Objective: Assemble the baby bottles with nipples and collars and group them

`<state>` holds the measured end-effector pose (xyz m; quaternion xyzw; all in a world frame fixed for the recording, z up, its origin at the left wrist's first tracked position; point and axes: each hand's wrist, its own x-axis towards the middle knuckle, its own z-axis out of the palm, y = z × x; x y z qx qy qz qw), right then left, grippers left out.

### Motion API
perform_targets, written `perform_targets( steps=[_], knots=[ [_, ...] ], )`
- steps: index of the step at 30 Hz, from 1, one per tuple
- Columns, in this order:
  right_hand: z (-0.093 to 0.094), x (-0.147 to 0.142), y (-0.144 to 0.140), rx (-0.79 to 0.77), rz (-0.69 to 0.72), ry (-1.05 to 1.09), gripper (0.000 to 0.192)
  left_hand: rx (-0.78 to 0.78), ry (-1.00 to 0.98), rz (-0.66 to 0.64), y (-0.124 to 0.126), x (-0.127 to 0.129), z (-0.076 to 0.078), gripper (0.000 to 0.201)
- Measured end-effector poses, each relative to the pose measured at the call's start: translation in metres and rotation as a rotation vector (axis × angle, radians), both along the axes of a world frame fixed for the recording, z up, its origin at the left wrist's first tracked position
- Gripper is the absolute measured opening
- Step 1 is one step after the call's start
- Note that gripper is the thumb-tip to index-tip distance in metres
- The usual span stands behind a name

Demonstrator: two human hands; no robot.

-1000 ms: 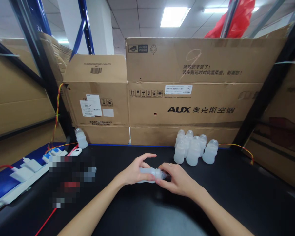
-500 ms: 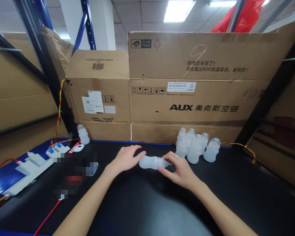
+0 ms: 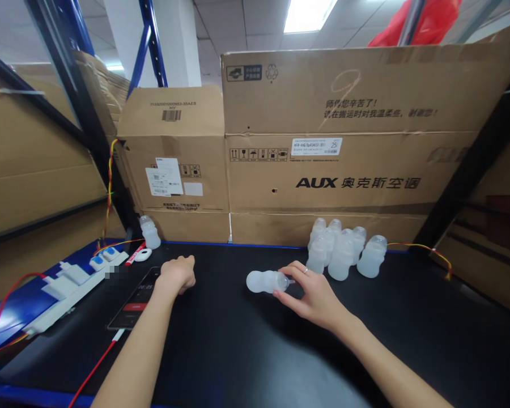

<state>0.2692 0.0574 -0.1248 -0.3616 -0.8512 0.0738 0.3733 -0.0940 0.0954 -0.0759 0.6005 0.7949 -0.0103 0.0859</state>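
Note:
A frosted white baby bottle (image 3: 261, 281) lies on its side on the black tabletop, its clear teat end pointing right. The fingers and thumb of my right hand (image 3: 308, 292) close around that collar and teat end. My left hand (image 3: 177, 275) is beside the phone (image 3: 130, 309) on the left, fingers curled downward. Whatever those fingers hold is hidden behind the hand. The clear cap that lay by the phone is out of sight there.
Several capped baby bottles (image 3: 342, 255) stand at the back right. One more bottle (image 3: 150, 232) stands at the back left, near a red marker (image 3: 135, 253) and a white ring-shaped item (image 3: 143, 255). A power strip (image 3: 74, 294) runs along the left edge. Cardboard boxes (image 3: 263, 192) wall the back.
My left hand has left the bottle's base and moved left to where the clear cap lay, its fingers now curled. My right hand stays on the bottle. The view has shifted slightly.

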Motion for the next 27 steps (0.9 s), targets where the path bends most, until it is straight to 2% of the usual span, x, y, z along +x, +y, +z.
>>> perform_targets(
  steps=[4, 5, 8, 11, 14, 16, 18, 21, 27],
  knots=[
    [0.001, -0.001, -0.001, -0.03, 0.005, 0.004, 0.031, 0.161, -0.197, -0.243, 0.005, 0.018, -0.007, 0.065],
    [0.0, -0.002, -0.001, -0.037, 0.011, 0.02, 0.031, 0.216, -0.305, -0.317, 0.006, 0.026, -0.009, 0.057],
    [-0.002, -0.005, 0.0, -0.094, 0.042, 0.161, 0.035, 0.39, -0.825, -0.509, 0.008, 0.057, -0.017, 0.037],
    [-0.007, -0.008, 0.002, -0.278, 0.102, 0.412, 0.039, 0.503, -1.191, -0.519, 0.004, 0.088, -0.025, 0.047],
    [-0.012, -0.011, 0.005, -0.426, 0.151, 0.59, 0.042, 0.54, -1.424, -0.487, -0.003, 0.11, -0.031, 0.054],
    [-0.014, -0.01, 0.006, -0.374, 0.096, 0.538, 0.044, 0.511, -1.507, -0.453, -0.007, 0.119, -0.035, 0.05],
    [-0.015, -0.009, 0.007, -0.234, 0.001, 0.372, 0.042, 0.474, -1.559, -0.422, -0.011, 0.126, -0.037, 0.049],
    [-0.017, -0.006, 0.007, -0.085, -0.087, 0.174, 0.044, 0.457, -1.572, -0.46, -0.016, 0.133, -0.04, 0.049],
    [-0.022, -0.007, 0.007, -0.108, -0.103, 0.081, 0.074, 0.46, -1.351, -0.578, -0.027, 0.144, -0.046, 0.036]
  ],
)
